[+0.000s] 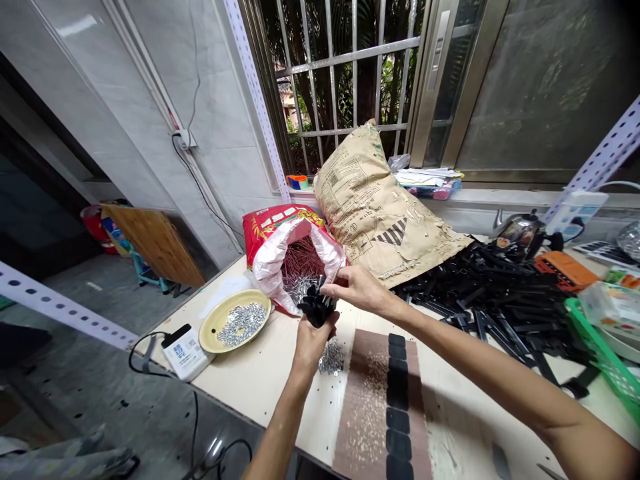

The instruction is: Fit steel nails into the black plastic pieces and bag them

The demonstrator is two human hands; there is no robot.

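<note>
My left hand [311, 341] is closed around a bundle of black plastic pieces [316, 305], held upright above the table in front of an open bag. Thin silvery tips stick up among the black pieces. My right hand [361, 288] is at the right side of the bundle's top, its thumb and fingers pinched together; what they hold is too small to make out. Just behind the bundle, the red bag [260, 230] with a rolled-down white lining holds many thin reddish-brown rods [300, 261] and silvery pins [299, 289].
A yellow dish [206, 328] of small metal parts and a white box [186, 353] stand at left. Black pieces [399, 387] line a brown board [360, 413]. Black strips [480, 287], a paper sack [355, 193], a kettle [520, 230] and a green basket [595, 347] lie beyond.
</note>
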